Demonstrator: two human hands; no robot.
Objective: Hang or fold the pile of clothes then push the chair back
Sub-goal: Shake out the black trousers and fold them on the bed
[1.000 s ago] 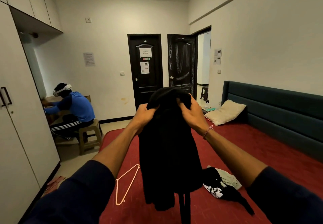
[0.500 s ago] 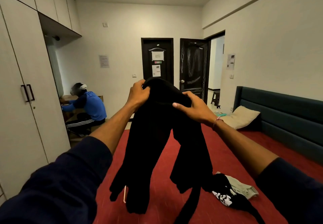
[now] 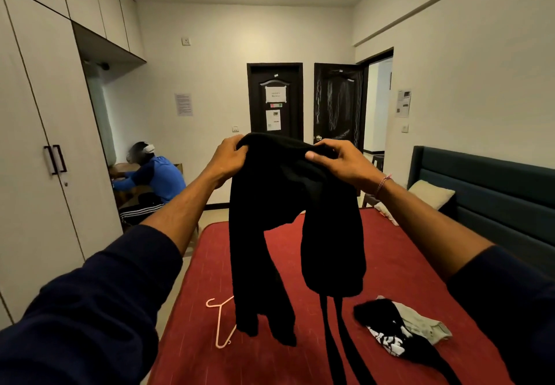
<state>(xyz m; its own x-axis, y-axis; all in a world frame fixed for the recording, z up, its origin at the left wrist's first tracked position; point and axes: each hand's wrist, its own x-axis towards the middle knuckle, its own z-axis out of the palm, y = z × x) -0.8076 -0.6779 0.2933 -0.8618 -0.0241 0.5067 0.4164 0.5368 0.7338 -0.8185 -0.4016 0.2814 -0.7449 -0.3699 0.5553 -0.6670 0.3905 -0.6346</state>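
black garment (image 3: 270,204): held up over red bed (image 3: 405,258), top edge gripped by left hand (image 3: 228,159) and right hand (image 3: 339,161), fingers curled round cloth.

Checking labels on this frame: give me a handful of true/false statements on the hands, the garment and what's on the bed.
1. Both hands grip the black garment at its top edge. True: left hand and right hand each hold it up in the air.
2. The pink hanger is inside the garment. False: it lies on the red bed, partly hidden behind the hanging cloth.
3. A small pile of clothes lies on the bed towards the right. True.
4. The wardrobe doors on the left stand open. False: they are shut.
5. The garment lies flat on the bed. False: it hangs from the hands above the bed.
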